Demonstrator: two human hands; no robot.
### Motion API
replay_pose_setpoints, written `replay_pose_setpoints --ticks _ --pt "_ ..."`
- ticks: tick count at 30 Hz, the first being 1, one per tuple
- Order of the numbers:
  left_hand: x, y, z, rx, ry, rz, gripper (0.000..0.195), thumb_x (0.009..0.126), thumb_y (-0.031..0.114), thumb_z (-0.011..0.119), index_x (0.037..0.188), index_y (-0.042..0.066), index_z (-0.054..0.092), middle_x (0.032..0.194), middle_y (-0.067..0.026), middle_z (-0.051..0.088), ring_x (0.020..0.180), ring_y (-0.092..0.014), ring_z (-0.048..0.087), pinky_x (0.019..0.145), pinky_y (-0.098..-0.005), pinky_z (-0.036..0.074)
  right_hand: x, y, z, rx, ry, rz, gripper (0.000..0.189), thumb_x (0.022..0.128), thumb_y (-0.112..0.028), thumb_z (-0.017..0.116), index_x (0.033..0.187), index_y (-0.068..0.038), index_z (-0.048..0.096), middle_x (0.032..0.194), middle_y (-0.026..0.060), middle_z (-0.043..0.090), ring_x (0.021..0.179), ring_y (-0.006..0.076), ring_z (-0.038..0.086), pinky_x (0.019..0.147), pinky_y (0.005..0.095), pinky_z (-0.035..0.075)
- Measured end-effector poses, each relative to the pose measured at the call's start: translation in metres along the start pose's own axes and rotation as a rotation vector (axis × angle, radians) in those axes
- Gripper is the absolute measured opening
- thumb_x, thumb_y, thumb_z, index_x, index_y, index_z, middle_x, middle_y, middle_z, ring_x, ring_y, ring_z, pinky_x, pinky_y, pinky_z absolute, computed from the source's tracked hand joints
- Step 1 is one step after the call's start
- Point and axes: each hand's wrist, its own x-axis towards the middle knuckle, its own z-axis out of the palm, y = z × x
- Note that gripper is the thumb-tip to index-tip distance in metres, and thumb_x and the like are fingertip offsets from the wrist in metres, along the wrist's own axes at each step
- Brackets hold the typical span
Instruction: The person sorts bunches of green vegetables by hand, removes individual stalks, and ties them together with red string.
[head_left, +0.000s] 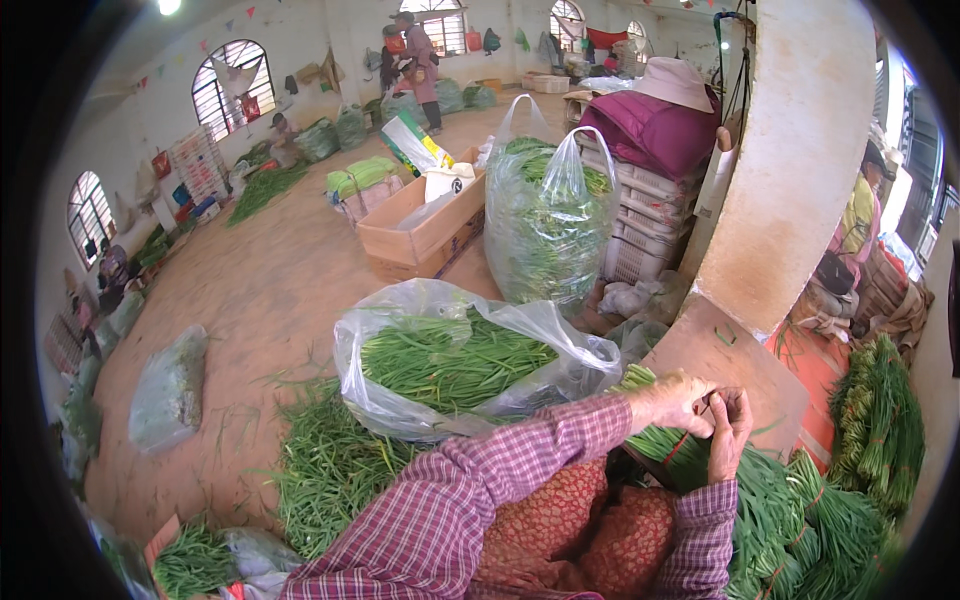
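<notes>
My left hand (675, 403) reaches across a bundle of long green stalks, perhaps garlic chives (657, 442), at the right of the view. My right hand (729, 431) meets it there, and the fingertips of both hands come together over a small dark thing, too small to name. A red tie (676, 448) lies across the bundle just below the fingers. More tied green bundles (817, 517) lie at the lower right beside my right sleeve. Left of my hands, an open clear plastic bag (480, 360) holds loose green stalks.
A full clear bag (551, 232) stands behind, beside a cardboard box (420, 225) and stacked plastic crates (637, 247). A white pillar (787, 165) rises beyond a board (727, 360). Loose greens (330, 465) lie at left. Other people are farther off, one (862, 210) at right.
</notes>
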Motion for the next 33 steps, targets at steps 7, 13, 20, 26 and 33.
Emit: replay_pose_setpoints --ticks 7,13,20,26,33 --pt "0.008 -0.011 0.058 -0.206 0.551 -0.269 0.028 0.084 0.021 0.07 0.108 0.006 0.068 0.088 -0.0143 0.07 0.083 -0.03 0.067 0.085 -0.0411 0.053 0.01 0.03 0.0 0.09 0.051 -0.017 0.01 0.095 -0.011 0.059 0.09 -0.004 0.055 0.084 0.0001 0.057 0.076 0.0097 0.051 0.073 0.024 0.043" --pt "0.008 -0.011 0.083 0.169 0.654 -0.151 0.014 0.091 0.021 0.061 0.09 0.012 0.072 0.092 -0.0063 0.071 0.098 -0.026 0.065 0.109 -0.0522 0.035 0.024 0.044 -0.005 0.082 0.2 -0.039 0.012 0.093 -0.012 0.062 0.086 -0.005 0.055 0.083 0.0005 0.057 0.079 0.01 0.05 0.078 0.0247 0.042" --pt "-0.002 -0.014 0.101 0.428 0.619 -0.058 0.025 0.093 0.025 0.057 0.106 0.008 0.07 0.109 -0.0052 0.071 0.12 -0.022 0.057 0.114 -0.0498 0.029 0.042 0.084 -0.039 0.304 0.299 0.086 0.009 0.095 -0.014 0.062 0.091 -0.007 0.059 0.09 0.0015 0.061 0.088 0.0106 0.057 0.084 0.0265 0.046" --pt "-0.005 -0.03 0.103 0.386 0.713 -0.03 0.021 0.092 0.023 0.059 0.105 0.01 0.07 0.109 -0.0029 0.07 0.118 -0.021 0.058 0.113 -0.0492 0.031 0.039 0.055 -0.02 0.068 0.229 0.274 0.015 0.094 -0.023 0.064 0.097 -0.008 0.065 0.09 0.0007 0.066 0.08 0.0084 0.06 0.068 0.0252 0.048" --pt "-0.004 -0.033 0.108 0.363 0.735 -0.015 0.02 0.091 0.022 0.059 0.105 0.011 0.069 0.109 -0.0019 0.07 0.119 -0.02 0.059 0.113 -0.0488 0.03 0.005 0.037 -0.037 -0.704 0.013 0.078 0.03 0.09 -0.019 0.065 0.105 0.007 0.068 0.085 0.0141 0.072 0.072 0.016 0.066 0.066 0.0314 0.053"
